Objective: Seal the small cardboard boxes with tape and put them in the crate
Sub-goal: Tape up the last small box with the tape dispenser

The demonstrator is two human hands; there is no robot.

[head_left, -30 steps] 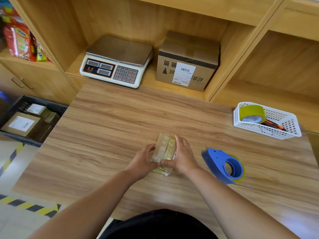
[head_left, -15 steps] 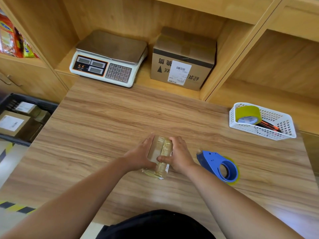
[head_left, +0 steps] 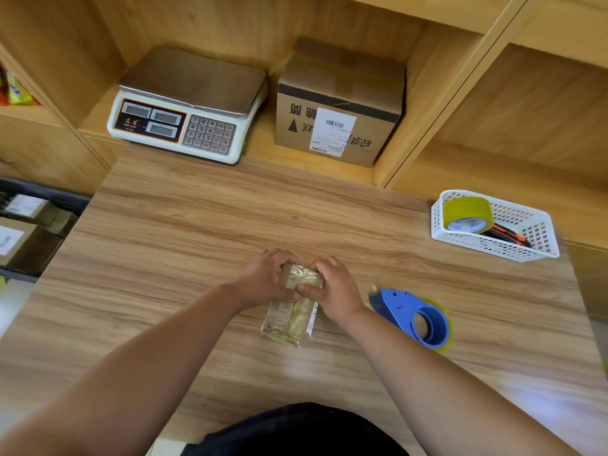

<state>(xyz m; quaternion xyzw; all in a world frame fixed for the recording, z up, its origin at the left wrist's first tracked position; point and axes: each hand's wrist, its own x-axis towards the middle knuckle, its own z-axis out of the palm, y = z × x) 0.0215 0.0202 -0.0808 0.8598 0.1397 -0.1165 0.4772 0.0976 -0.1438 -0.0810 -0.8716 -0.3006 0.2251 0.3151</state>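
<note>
The small cardboard box (head_left: 291,319), glossy with tape, lies near the middle of the table (head_left: 214,232) in front of me. My left hand (head_left: 263,279) and right hand (head_left: 339,292) each keep a closed grip on its far end, thumbs meeting on top, likely to press the tape flat. The blue tape dispenser (head_left: 409,315) lies just beside my right wrist. The dark crate (head_left: 46,194), holding boxes, sits below the table's left edge. Wooden shelves behind carry a scale (head_left: 184,106) and a larger carton (head_left: 339,103).
</note>
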